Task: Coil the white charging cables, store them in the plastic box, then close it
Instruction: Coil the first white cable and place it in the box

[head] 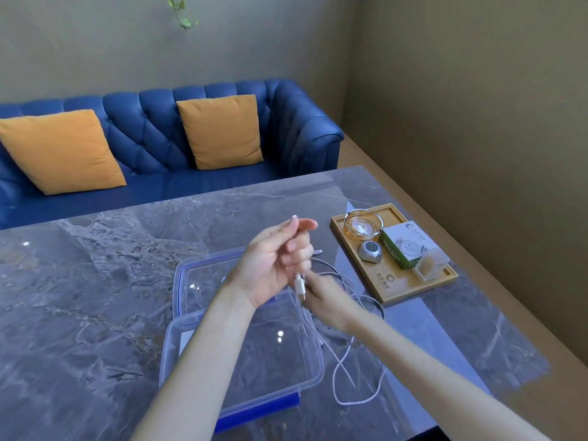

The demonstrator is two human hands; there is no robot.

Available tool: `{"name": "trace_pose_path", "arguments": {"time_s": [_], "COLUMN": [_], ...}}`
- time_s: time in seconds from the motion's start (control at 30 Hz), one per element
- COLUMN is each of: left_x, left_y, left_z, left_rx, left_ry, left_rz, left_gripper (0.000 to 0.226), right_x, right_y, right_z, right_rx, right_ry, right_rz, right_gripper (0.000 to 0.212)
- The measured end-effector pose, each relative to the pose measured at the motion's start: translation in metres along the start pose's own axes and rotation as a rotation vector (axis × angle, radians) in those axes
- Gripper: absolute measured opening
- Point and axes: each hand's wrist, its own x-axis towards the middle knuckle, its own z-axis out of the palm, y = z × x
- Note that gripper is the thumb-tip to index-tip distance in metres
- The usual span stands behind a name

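From the head view, we are seeing a wooden tray (366, 275) sitting by the table's (95, 297) right edge. Our left hand (273, 265) is gripping the white cables (345, 377); our right hand (327, 300) is pinching a plug above the open plastic box (305, 338), loops trailing rightward.
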Motion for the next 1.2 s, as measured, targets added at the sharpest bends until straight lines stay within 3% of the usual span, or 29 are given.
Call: {"name": "trace_pose_path", "arguments": {"time_s": [0.1,0.27,0.47,0.6,0.73,0.87,0.97,1.07,1.2], "left_x": [0.003,0.003,0.002,0.002,-0.007,-0.018,-0.023,-0.024,-0.032], "left_y": [0.000,-0.018,-0.025,-0.031,-0.037,-0.039,-0.038,-0.032,-0.023], "left_z": [-0.012,-0.032,-0.042,-0.045,-0.050,-0.040,-0.029,-0.022,-0.014], "left_rx": [0.125,0.326,0.252,0.322,0.494,0.469,0.215,-0.081,-0.144], "left_ry": [0.101,0.195,0.255,0.255,0.213,0.101,0.071,0.032,-0.070], "left_rz": [-0.008,-0.065,0.066,0.041,-0.105,-0.242,-0.279,-0.271,-0.287], "left_gripper": [0.027,0.027,0.026,0.030,0.028,0.033,0.047,0.044,0.031], "right_x": [-0.008,-0.019,-0.022,-0.023,-0.022,-0.013,-0.004,0.004,0.008], "right_y": [-0.011,-0.029,-0.039,-0.044,-0.050,-0.055,-0.052,-0.042,-0.026], "right_z": [0.011,0.000,-0.013,-0.012,-0.033,-0.061,-0.068,-0.065,-0.050], "right_rx": [-0.011,0.155,0.017,-0.183,-0.341,-0.314,-0.145,0.248,0.574], "right_ry": [-0.158,-0.535,-0.629,-0.554,-0.340,-0.169,-0.081,0.088,0.124], "right_rz": [0.048,0.320,0.298,0.201,0.009,-0.178,-0.260,-0.267,-0.217], "right_gripper": [0.025,0.031,0.042,0.038,0.026,0.021,0.018,0.010,0.016]}}
